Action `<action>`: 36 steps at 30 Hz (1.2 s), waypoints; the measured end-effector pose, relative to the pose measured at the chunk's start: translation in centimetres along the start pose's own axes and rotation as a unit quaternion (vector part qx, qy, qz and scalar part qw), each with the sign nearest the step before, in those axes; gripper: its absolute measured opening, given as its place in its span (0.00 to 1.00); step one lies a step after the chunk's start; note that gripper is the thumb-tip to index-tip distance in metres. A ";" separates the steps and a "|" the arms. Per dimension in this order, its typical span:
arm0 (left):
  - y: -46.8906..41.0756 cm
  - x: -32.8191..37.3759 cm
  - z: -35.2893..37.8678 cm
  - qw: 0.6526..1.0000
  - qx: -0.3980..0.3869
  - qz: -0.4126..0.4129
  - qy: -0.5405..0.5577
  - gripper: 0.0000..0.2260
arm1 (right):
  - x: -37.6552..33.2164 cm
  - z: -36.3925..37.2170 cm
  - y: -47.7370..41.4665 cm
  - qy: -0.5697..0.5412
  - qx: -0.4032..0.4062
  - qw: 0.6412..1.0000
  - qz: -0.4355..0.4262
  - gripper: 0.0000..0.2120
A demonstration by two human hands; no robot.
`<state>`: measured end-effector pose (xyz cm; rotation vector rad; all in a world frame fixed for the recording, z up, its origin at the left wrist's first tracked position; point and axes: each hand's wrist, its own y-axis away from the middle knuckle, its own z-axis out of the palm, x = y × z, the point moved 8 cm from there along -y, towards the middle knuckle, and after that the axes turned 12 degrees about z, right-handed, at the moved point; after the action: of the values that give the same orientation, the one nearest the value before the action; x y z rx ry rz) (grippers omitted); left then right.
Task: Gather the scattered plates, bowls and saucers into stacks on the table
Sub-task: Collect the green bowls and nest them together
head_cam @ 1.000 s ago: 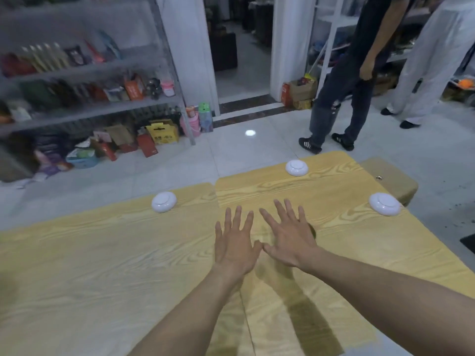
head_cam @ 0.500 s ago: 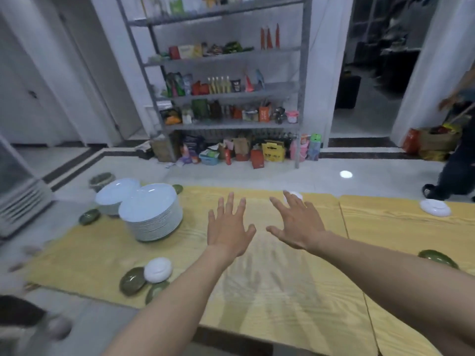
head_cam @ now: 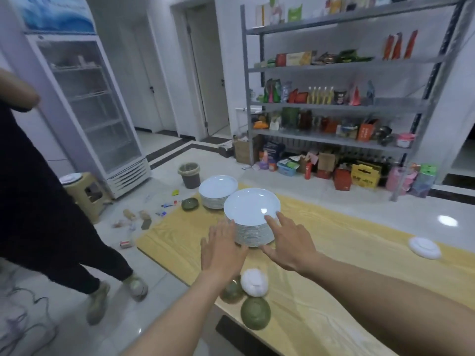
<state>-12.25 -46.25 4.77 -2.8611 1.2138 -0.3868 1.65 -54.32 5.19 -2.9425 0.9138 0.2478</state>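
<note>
At the left end of the wooden surface (head_cam: 334,255), both hands are now closing in on the taller stack of white plates (head_cam: 250,214). Half a second back they were hovering over bare wood with the stacks off to the left. Now the view has swung round, and the left hand (head_cam: 221,249) is reaching straight fingers to the stack's left side. The right hand (head_cam: 288,242) is laying its index finger over the top plate's rim, thumb spread down toward the base. The grip is released on both, fingers splayed, nothing held. I can't quite tell if the left fingertips are actually touching the plates.

My read: the person is picking this pile as the working stack and getting ready to steady or shift it, and no loose piece is being collected yet. A second plate stack (head_cam: 218,189) is sitting just behind it. Plenty is waiting: an upturned white bowl (head_cam: 254,278) near the front edge, a nearest green bowl (head_cam: 255,313) and a second green bowl (head_cam: 231,291) just beside it, a far green bowl (head_cam: 190,203) at the back corner, and a white saucer (head_cam: 424,247) lying well off to the right.
</note>
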 end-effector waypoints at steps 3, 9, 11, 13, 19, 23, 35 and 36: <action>-3.3 -6.1 0.1 0.999 -0.007 -0.042 0.003 0.31 | -5.3 1.7 -5.1 -0.028 -0.022 0.999 -0.007 0.36; -9.0 -16.4 -0.2 0.994 -0.011 -0.104 0.044 0.31 | -15.3 4.2 -14.2 -0.101 -0.059 0.993 -0.007 0.34; -10.8 -19.5 -0.7 0.992 -0.006 -0.113 0.048 0.31 | -18.1 4.7 -16.6 -0.133 -0.070 0.989 -0.001 0.33; -12.3 -22.3 -0.9 0.991 -0.006 -0.120 0.053 0.31 | -20.3 5.5 -18.6 -0.158 -0.084 0.984 0.010 0.33; -19.0 -30.8 0.4 0.984 -0.012 -0.134 0.117 0.31 | -25.3 10.2 -25.1 -0.290 -0.138 0.940 0.110 0.35; -24.4 -36.5 3.4 0.951 -0.024 -0.174 0.255 0.27 | -27.1 14.8 -29.3 -0.428 -0.199 0.845 0.249 0.34; -35.8 -47.4 14.1 0.821 -0.093 -0.309 0.471 0.11 | -29.0 26.0 -39.5 -0.532 -0.254 0.682 0.433 0.28; -36.2 -47.7 15.1 0.813 -0.099 -0.315 0.479 0.12 | -29.1 26.7 -39.9 -0.530 -0.254 0.680 0.438 0.29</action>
<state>-15.11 11.55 -16.62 -3.2025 0.1651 -1.9912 -3.05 -2.66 -16.23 -1.6222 1.9670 2.1707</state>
